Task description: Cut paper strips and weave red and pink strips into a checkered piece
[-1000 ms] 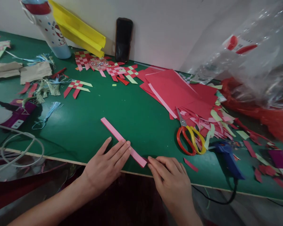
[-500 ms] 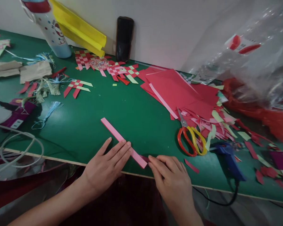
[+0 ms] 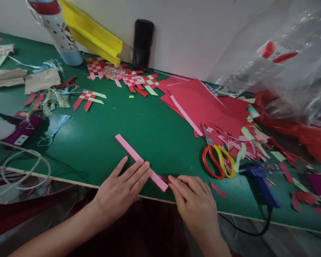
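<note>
Item, pink strip (image 3: 128, 147): laid aslant on the green surface (image 3: 149, 121), near its front edge, red showing along one long side. Far end left bare; fingertips of the left hand (image 3: 125, 180) rested across it beyond the middle. Left grip: unclosed, fingers laid out flat, nothing clasped.

Item, dark red slip (image 3: 164, 179): seen beside the strip's near end, its tip pinched between thumb and forefinger of the right hand (image 3: 191, 194). Right grip: closed upon that slip. Whether slip and strip were joined could not be told.

Step in hand, as judged: the strip was being held down while the slip was handled at its side. For the next move, steady pressure from the left and a light, exact pinch from the right seemed to be called for, lest the strip be skewed.

Adjacent stock: scissors (image 3: 219, 159) laid beyond the right hand, blades pointed toward stacked red sheets (image 3: 198, 101); blue glue gun (image 3: 260, 180) placed farther right.
</note>
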A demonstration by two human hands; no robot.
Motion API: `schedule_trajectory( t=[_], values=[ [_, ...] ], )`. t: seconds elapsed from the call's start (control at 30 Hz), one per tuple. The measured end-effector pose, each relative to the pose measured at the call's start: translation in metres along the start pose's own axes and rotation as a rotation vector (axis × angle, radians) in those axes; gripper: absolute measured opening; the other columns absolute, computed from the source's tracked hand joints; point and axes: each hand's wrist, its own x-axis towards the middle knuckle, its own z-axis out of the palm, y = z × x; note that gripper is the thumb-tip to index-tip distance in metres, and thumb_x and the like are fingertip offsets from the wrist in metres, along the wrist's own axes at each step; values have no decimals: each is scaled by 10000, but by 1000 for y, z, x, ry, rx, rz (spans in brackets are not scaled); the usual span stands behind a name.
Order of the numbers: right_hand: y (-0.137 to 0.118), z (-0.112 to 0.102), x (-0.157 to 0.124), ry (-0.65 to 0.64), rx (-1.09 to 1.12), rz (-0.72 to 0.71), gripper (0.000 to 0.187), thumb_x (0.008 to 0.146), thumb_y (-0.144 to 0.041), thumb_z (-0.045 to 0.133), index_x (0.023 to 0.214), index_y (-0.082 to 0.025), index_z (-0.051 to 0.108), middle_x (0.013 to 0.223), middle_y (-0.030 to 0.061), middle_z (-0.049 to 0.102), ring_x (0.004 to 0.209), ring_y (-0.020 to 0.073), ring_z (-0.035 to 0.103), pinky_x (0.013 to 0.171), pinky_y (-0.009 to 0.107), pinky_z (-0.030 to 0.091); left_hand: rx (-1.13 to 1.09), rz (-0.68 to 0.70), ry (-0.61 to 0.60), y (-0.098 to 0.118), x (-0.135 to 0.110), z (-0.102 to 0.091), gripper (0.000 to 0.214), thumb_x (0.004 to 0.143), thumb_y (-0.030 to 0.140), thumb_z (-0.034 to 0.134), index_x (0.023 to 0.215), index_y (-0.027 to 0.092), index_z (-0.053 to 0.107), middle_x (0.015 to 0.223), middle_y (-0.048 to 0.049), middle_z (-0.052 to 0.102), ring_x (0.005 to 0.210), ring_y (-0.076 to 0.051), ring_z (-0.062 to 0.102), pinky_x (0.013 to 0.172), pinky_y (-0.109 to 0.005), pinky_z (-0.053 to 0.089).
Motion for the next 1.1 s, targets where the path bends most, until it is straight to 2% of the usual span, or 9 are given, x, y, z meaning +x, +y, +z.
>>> schedule_trajectory(
  t=[0.47,0.7,0.77,0.9,0.97,1.1],
  values=[
    [2,2,6,6,-7,-23,170,919,-259,581,968,-232,742,827,37,670,784,163,572,715,312,384,1,2,20,0,2,-1,634,919,496,502,1454,183,364,1556,-23,287,1463,-187,170,1212,-472,-24],
    [2,-1,2,-1,15,-12,173,920,-253,579,977,-220,739,830,44,664,794,167,582,748,318,422,-15,8,23,0,1,-2,581,929,472,497,1431,196,402,1542,-29,326,1430,-192,269,1213,-479,5],
    [1,-2,-2,-6,13,1,178,922,-252,574,981,-224,740,832,46,664,801,168,586,761,321,429,-29,7,28,1,1,-1,587,913,462,533,1428,211,407,1538,-43,339,1418,-207,299,1212,-482,66],
    [-2,-3,-9,15,14,17,183,924,-246,568,977,-232,743,823,43,663,789,162,584,767,320,424,-59,-60,39,3,-2,2,746,792,565,654,1426,254,412,1526,-130,350,1406,-309,322,1157,-496,254],
    [-4,-2,-9,19,12,18,180,922,-241,571,975,-232,743,814,40,664,780,159,581,755,314,415,-50,-66,36,3,-3,4,772,791,572,648,1432,217,404,1522,-147,351,1406,-319,319,1158,-492,257],
    [-7,-1,-6,9,3,2,172,920,-242,579,974,-224,741,821,39,671,783,163,579,726,312,392,-7,-43,36,2,-3,6,678,876,463,557,1430,106,398,1528,-132,344,1415,-298,300,1191,-467,190]
  ],
)
